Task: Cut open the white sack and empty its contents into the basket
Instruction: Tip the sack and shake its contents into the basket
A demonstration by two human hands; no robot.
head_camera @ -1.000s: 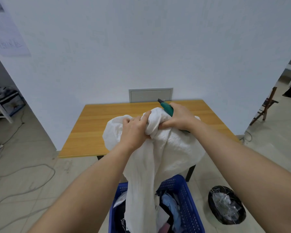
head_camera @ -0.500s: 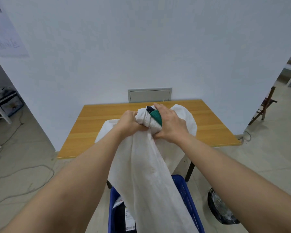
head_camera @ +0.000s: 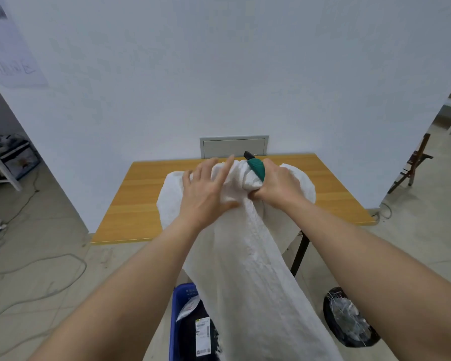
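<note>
My right hand [head_camera: 277,187] grips a bunched fold of the sack [head_camera: 248,261] together with a green-handled cutter [head_camera: 255,168]; the cutter's dark tip points up and away from me, toward the wall. My left hand [head_camera: 206,194] lies on the sack just left of that bunch, fingers spread and fairly straight, pressing the cloth rather than gripping it. The sack is held up above the basket [head_camera: 179,316]: its top is gathered at my hands, over the near edge of the desk [head_camera: 130,204], and its long body hangs down toward me, its lower part over the basket. The basket is blue and stands on the floor on the near side of the desk. Dark packed items show inside it, one with a white label [head_camera: 203,334]. A black bin [head_camera: 349,317] with clear plastic in it stands on the floor right of the basket. Cables [head_camera: 37,272] lie on the floor left of the desk.
</note>
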